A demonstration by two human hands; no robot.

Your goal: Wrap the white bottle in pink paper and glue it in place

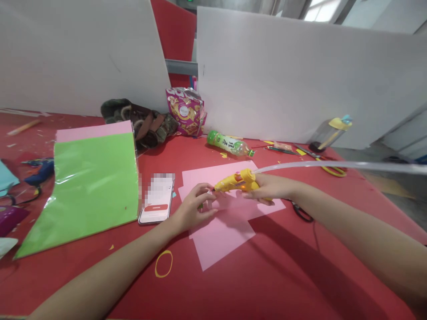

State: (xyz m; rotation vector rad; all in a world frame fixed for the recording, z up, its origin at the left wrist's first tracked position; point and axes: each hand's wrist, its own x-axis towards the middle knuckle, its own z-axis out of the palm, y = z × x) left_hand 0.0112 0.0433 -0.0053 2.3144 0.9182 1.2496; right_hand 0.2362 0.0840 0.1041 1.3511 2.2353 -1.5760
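Gripped glue gun (236, 181) in right hand (271, 189), fingers closed round it; curled left hand (195, 208) at its tip, hold unclear.

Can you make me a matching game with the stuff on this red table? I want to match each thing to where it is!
Things
1. yellow plastic glue gun
2. green plastic bottle
3. thin yellow rubber band
4. flat white-screened phone

Places
A. lying on its side near the white board
B. held in the right hand
C. right beside the shiny green sheet
D. on the red table, next to the left arm

Pairs: 1-B, 2-A, 3-D, 4-C
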